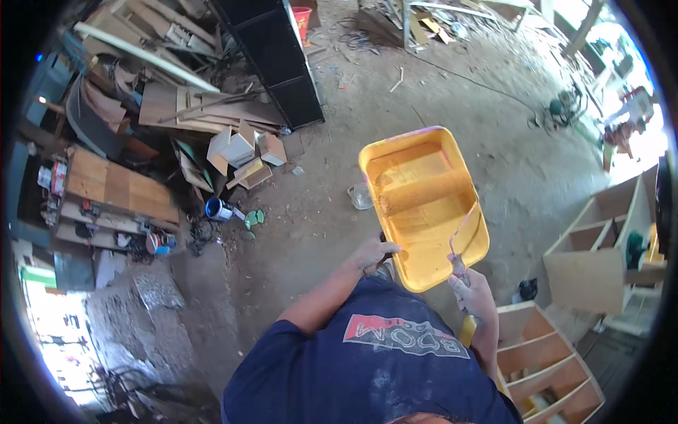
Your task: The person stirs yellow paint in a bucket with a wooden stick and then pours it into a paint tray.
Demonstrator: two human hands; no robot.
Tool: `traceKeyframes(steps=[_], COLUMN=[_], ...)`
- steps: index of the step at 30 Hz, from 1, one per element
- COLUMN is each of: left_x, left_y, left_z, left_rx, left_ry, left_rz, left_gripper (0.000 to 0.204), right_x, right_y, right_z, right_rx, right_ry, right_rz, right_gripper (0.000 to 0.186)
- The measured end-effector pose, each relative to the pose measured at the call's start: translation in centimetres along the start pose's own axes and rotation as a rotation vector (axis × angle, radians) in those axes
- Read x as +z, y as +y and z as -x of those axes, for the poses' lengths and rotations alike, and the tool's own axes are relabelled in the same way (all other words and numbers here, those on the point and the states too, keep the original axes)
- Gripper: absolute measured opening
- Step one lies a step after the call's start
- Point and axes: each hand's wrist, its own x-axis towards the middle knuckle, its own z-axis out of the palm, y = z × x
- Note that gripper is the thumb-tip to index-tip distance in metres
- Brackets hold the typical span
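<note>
My left hand grips the lower left edge of a yellow plastic paint tray. A paint roller with an orange-yellow sleeve lies across the upper part of the tray, and its thin wire frame runs down to the handle. My right hand is closed round that handle at the tray's lower right. The tray is held out over the dirty floor, just beyond my dark blue shirt.
Wooden cabinet carcasses stand at the right. A tall black unit, wooden offcuts, small boxes, a blue bucket and a bench are at the left. A cable crosses the floor.
</note>
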Motion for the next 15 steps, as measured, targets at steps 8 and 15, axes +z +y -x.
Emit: traceKeyframes(steps=[8,15], left_x=[2.5,4.1], left_y=[5.9,9.1], left_z=[-8.5,-14.4], left_rx=[0.105,0.237], left_ry=[0.038,0.174], left_rz=[0.116,0.195], left_gripper=[0.076,0.072], right_x=[-5.7,-10.2], right_y=[-6.9,-11.8], right_z=[-11.7,-20.8], right_rx=[0.027,0.013], right_ry=[-0.061,-0.220], right_rz=[0.157,0.267], right_gripper=[0.038,0.043])
